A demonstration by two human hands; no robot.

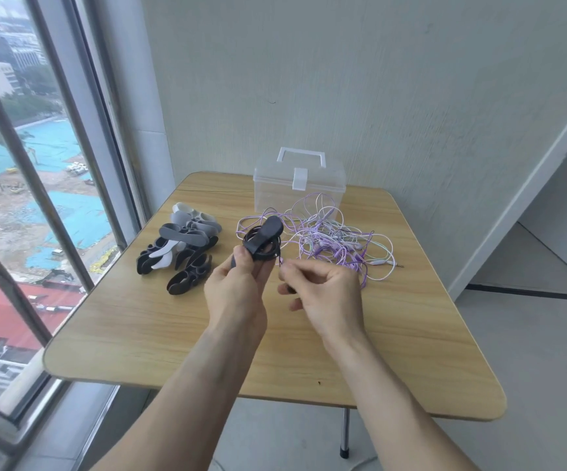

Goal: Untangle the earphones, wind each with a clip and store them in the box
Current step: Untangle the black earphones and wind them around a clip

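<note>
Gripping black clip [263, 240] w/ wound cord, left hand [238, 283]; right hand [322, 287] pinching cord end beside.

A bare upper-floor room in a city building, perhaps an unfurnished office or flat corner. At the left of the frame a tall metal-framed window [54, 198] looks far down onto rooftops, tarped ground and trees. Pale plain walls [377, 79] meet in a corner at upper centre, and grey floor tiles [530, 351] run to a white skirting at the right. The only furniture is a small wood-grain folding tabletop [207, 334] on a metal leg [344, 433] at the bottom.
</note>
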